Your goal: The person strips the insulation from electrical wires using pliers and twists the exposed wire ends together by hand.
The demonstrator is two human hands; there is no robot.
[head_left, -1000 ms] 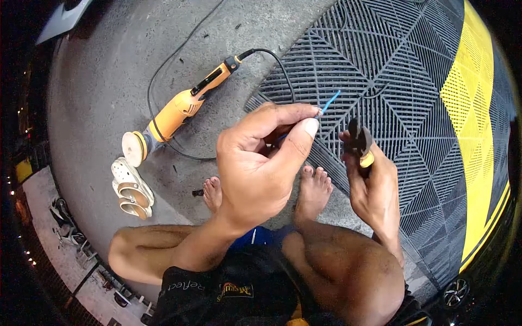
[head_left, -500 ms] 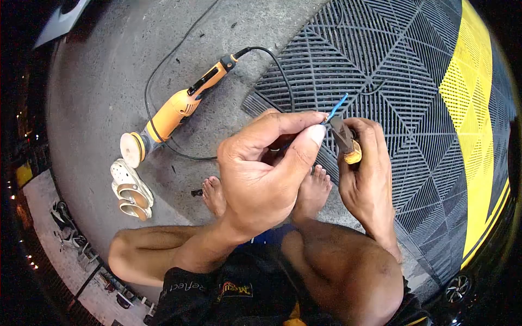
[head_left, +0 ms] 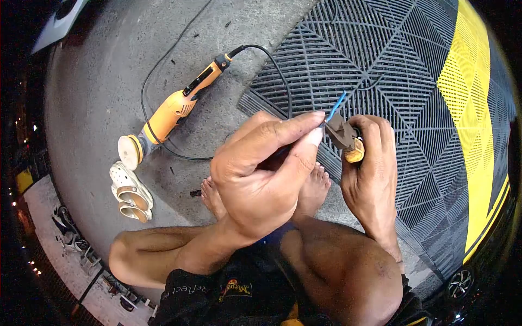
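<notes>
Between thumb and forefinger, my left hand (head_left: 266,168) pinches a thin wire whose blue insulated end (head_left: 337,104) sticks up past the fingertips. My right hand (head_left: 372,168) is wrapped round a pair of pliers (head_left: 342,135) with dark metal jaws and a yellow grip. The jaws' tip meets the wire right at my left fingertips; whether they are closed on it is hard to see. Most of the pliers' handles are hidden in my right palm. A black cable (head_left: 285,81) runs behind my left hand.
An orange polisher (head_left: 168,114) with a white pad lies on the concrete floor (head_left: 109,81), its cord curving round it. White clogs (head_left: 130,193) stand beside the pad. Black grid matting (head_left: 375,60) with a yellow strip (head_left: 470,108) covers the right. My bare feet (head_left: 314,190) are below my hands.
The pliers' jaws have turned slightly and come up against the wire by my left fingertips. Both hands otherwise keep their grip, and the view has shifted a little.
</notes>
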